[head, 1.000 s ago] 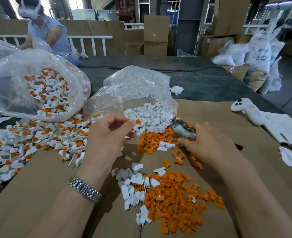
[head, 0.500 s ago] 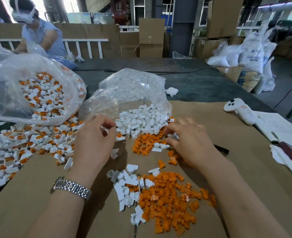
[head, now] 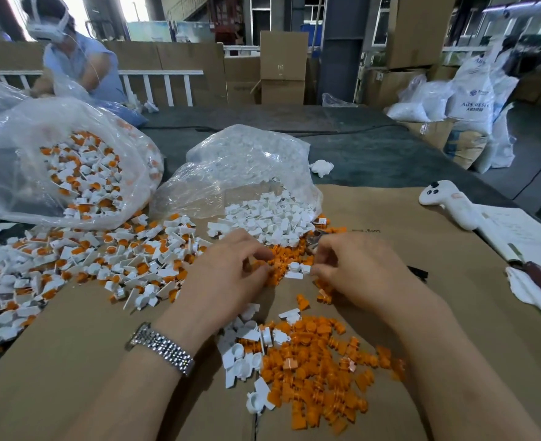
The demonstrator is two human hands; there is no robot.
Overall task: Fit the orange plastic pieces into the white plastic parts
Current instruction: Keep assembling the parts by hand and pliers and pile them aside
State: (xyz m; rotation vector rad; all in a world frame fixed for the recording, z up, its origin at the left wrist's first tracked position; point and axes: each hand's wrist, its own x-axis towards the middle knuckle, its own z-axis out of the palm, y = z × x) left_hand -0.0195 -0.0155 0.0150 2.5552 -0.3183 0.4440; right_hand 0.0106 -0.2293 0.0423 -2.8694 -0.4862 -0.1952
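Workers are sorting at a factory warehouse bench, with stacked brown cardboard cartons and white printed resin sacks lining the floor.

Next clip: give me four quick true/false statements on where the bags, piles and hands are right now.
1. A watch is on the left wrist. True.
2. The white controller lies left of the bags. False: it lies at the right, on the cardboard.
3. The left bag holds white parts only. False: white and orange mixed.
4. Both hands, left hand and right hand, are over the far orange pile. True.
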